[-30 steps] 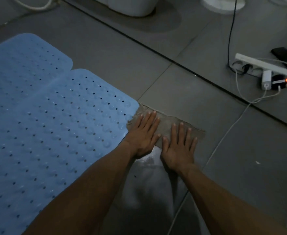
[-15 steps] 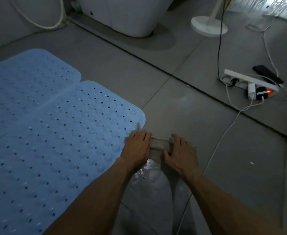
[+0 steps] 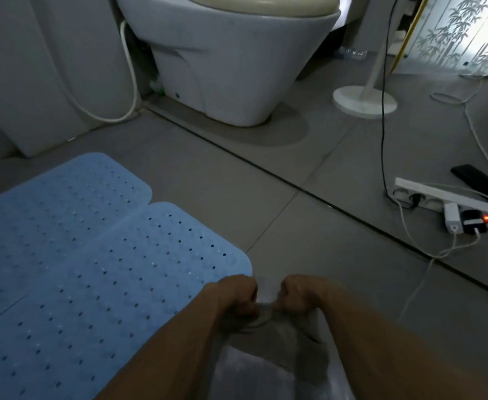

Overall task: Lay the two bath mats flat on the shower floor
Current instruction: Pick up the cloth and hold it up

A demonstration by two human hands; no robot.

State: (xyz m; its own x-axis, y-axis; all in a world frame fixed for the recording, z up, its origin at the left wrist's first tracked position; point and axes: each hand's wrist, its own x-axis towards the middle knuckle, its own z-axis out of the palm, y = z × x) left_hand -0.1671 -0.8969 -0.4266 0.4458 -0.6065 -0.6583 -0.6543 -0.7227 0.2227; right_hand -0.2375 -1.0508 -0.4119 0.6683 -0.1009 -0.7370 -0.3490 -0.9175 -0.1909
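**Blue mats flat, clear sheet gripped in both fists**

Blue perforated rubber bath mats cover the left half of the frame, lying flat on the grey tiled floor [image 3: 309, 249]. The farther blue mat [image 3: 64, 192] sits at middle left with a rounded corner, and the nearer blue mat [image 3: 107, 284] lies just beside it, their edges meeting along a straight seam. Both show rows of small holes and raised bumps.

At lower centre, two bare forearms reach in from the bottom edge. The left hand [image 3: 234, 295] and the right hand [image 3: 300, 295] are each curled into a fist, side by side and close together, gripping the bunched top edge of a thin translucent plastic sheet [image 3: 266, 370]. The sheet hangs down between the forearms toward the bottom edge, just beside the rounded corner of the nearer mat.

A white ceramic toilet [image 3: 231, 59] stands at upper centre, with a white hose [image 3: 130, 70] looping down to its left. The round white base of a stand [image 3: 364, 101] rests at upper right. Along the right edge lie a white power strip [image 3: 439, 197] with a glowing red switch, a dark phone [image 3: 479, 180] beside it, and white cables trailing across the tiles.
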